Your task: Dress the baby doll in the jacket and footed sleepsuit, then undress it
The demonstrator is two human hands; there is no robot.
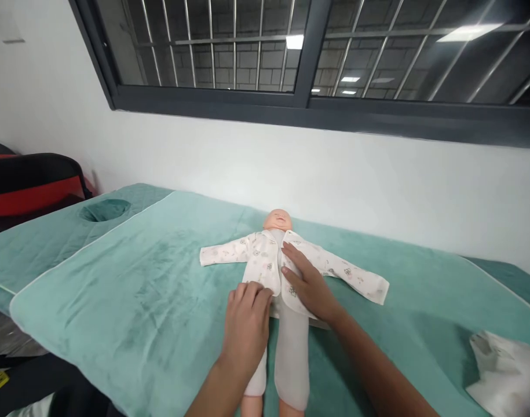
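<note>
A baby doll (pixel 278 220) lies on its back, its head toward the wall and its legs toward me. It has on a white printed baby shirt (pixel 258 255) with the front open and both sleeves spread outward. Light-coloured leggings (pixel 292 353) cover the legs, and the feet run out of view at the bottom. My left hand (pixel 247 318) is closed, its fingers curled at the lower edge of the left front panel. Across the right front panel lies my right hand (pixel 310 286), fingers stretched out and resting on the cloth.
A green plush cover (pixel 160 278) spreads over the bed under the doll. At the far left, the bed's face hole (pixel 105 209) shows beside a black and red object (pixel 34 188). A crumpled white cloth or bag (pixel 505 373) lies at right. Behind are a wall and barred window.
</note>
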